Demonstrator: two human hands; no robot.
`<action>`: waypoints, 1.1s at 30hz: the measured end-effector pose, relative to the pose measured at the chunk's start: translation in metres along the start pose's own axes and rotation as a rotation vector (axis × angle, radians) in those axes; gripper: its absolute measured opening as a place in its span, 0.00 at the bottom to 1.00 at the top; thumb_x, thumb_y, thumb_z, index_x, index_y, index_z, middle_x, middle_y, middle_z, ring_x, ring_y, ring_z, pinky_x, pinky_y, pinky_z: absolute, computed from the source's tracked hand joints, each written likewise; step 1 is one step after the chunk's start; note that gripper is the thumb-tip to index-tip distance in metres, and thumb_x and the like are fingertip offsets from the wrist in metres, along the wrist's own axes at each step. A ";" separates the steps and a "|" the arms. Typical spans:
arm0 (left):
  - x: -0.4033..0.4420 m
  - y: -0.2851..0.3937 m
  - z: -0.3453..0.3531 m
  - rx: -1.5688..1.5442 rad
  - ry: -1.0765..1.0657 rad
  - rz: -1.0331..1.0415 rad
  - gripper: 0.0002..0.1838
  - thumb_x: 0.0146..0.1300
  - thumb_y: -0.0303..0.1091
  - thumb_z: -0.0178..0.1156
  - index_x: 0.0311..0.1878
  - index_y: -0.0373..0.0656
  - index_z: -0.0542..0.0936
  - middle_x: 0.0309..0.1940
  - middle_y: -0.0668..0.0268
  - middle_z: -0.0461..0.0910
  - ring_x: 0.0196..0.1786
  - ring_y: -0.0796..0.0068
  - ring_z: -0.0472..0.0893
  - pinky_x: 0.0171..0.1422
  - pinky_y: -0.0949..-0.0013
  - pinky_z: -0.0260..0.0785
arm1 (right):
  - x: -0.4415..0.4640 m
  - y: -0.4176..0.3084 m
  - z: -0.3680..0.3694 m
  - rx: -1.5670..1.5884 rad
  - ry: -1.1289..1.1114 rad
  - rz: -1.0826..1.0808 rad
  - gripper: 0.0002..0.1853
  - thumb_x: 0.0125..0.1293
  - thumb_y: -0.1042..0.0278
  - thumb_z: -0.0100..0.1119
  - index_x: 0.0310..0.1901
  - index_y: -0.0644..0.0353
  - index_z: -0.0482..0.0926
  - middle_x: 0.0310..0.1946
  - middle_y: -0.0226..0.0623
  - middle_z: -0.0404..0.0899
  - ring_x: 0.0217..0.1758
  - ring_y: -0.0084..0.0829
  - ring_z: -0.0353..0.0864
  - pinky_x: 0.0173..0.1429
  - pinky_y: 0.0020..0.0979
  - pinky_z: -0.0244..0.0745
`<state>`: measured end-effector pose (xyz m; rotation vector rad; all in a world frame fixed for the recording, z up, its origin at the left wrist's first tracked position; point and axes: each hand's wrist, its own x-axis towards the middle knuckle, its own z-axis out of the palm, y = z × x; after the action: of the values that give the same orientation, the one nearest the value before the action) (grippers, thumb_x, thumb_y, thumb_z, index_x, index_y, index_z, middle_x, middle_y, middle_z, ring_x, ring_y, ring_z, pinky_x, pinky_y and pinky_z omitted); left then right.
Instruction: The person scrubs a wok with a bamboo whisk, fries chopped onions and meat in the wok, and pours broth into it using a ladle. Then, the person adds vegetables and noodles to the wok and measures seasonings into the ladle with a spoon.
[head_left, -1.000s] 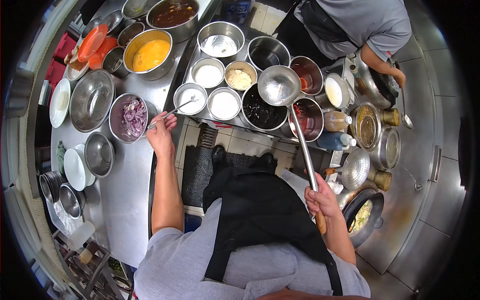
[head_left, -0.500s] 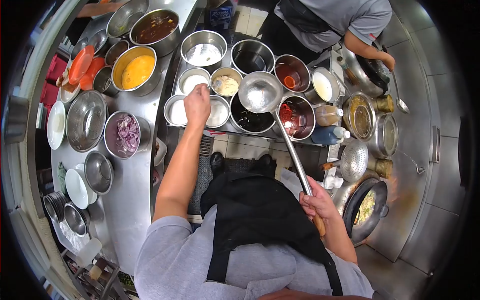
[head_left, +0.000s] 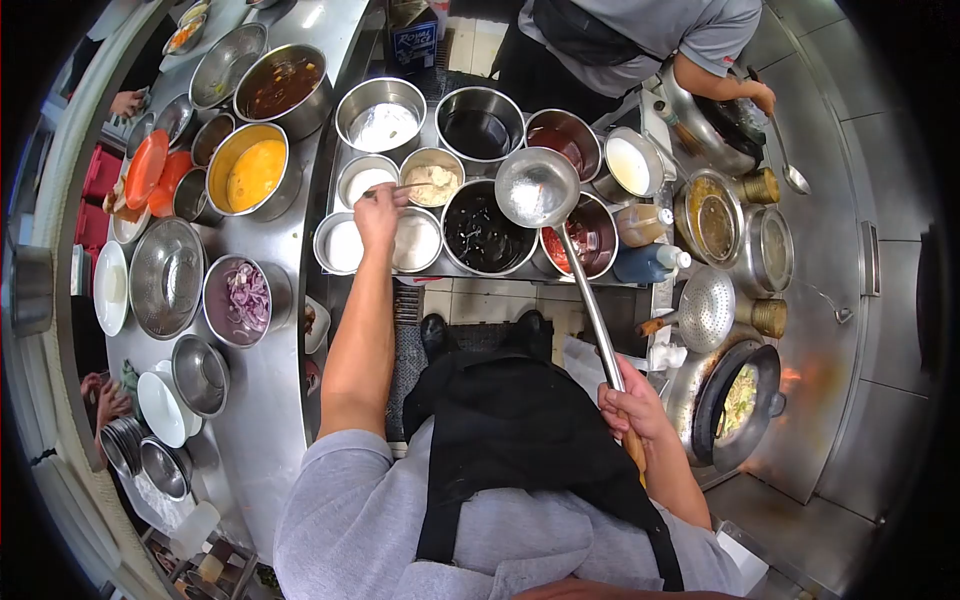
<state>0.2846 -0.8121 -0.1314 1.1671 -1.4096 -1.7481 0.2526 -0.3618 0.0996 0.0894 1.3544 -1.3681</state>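
My left hand point(head_left: 380, 217) is closed on a small thin-handled spoon point(head_left: 408, 186), whose far end reaches over a pot of pale yellow seasoning point(head_left: 434, 178). Around that hand stand a pot of white powder point(head_left: 364, 181) and two more pots with whitish contents, one point(head_left: 342, 243) to its left and one point(head_left: 415, 242) to its right. My right hand point(head_left: 632, 402) grips the wooden end of a long ladle point(head_left: 590, 300). The ladle's shiny bowl hangs above the pots, between one of dark liquid point(head_left: 487, 235) and one of red sauce point(head_left: 597, 245), and looks empty.
On the left counter point(head_left: 262, 400) are a pot of beaten egg point(head_left: 256, 175), sliced red onion point(head_left: 247, 295) and colanders. To the right, a wok point(head_left: 737, 405) holds food over a flame, near a perforated skimmer point(head_left: 706, 308) and bottles. A co-worker point(head_left: 640, 40) stands ahead.
My left hand has turned beside the white powder pot, and its spoon now shows over the pale yellow seasoning. The ladle stays in my right hand. The view has shifted slightly.
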 end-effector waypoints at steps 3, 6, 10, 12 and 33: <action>-0.014 0.017 -0.013 -0.121 0.007 -0.026 0.17 0.73 0.36 0.52 0.49 0.30 0.80 0.36 0.54 0.85 0.34 0.72 0.84 0.35 0.75 0.75 | 0.001 -0.003 -0.001 0.029 -0.007 0.000 0.38 0.66 0.72 0.56 0.75 0.48 0.51 0.24 0.32 0.69 0.12 0.17 0.62 0.15 0.20 0.61; -0.030 0.041 -0.021 -0.110 0.013 0.037 0.16 0.75 0.34 0.48 0.47 0.29 0.79 0.36 0.55 0.85 0.34 0.74 0.84 0.37 0.74 0.76 | 0.003 -0.005 -0.004 0.020 -0.017 -0.011 0.37 0.66 0.72 0.56 0.74 0.49 0.52 0.24 0.32 0.69 0.12 0.17 0.63 0.15 0.19 0.61; -0.032 0.035 -0.028 -0.122 0.040 -0.003 0.16 0.75 0.34 0.49 0.47 0.29 0.78 0.36 0.54 0.85 0.34 0.73 0.84 0.36 0.74 0.75 | 0.008 -0.010 -0.004 0.032 -0.053 -0.007 0.40 0.66 0.76 0.53 0.76 0.48 0.47 0.26 0.33 0.69 0.13 0.17 0.65 0.16 0.20 0.64; -0.041 0.037 -0.030 -0.144 0.036 -0.003 0.16 0.75 0.34 0.49 0.48 0.28 0.78 0.36 0.54 0.85 0.34 0.73 0.84 0.36 0.75 0.75 | 0.006 -0.007 -0.005 0.040 -0.055 -0.003 0.40 0.66 0.76 0.53 0.76 0.48 0.47 0.25 0.33 0.69 0.13 0.17 0.65 0.17 0.20 0.64; -0.079 0.101 -0.018 0.448 -0.024 0.422 0.15 0.72 0.35 0.52 0.47 0.33 0.81 0.34 0.54 0.86 0.38 0.70 0.87 0.43 0.70 0.77 | 0.021 -0.011 0.019 -0.081 -0.062 0.024 0.39 0.66 0.76 0.53 0.76 0.48 0.48 0.23 0.32 0.67 0.12 0.18 0.62 0.14 0.20 0.62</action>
<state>0.3278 -0.7775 -0.0147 0.9650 -1.9620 -1.1914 0.2490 -0.3920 0.0983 0.0085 1.3510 -1.2840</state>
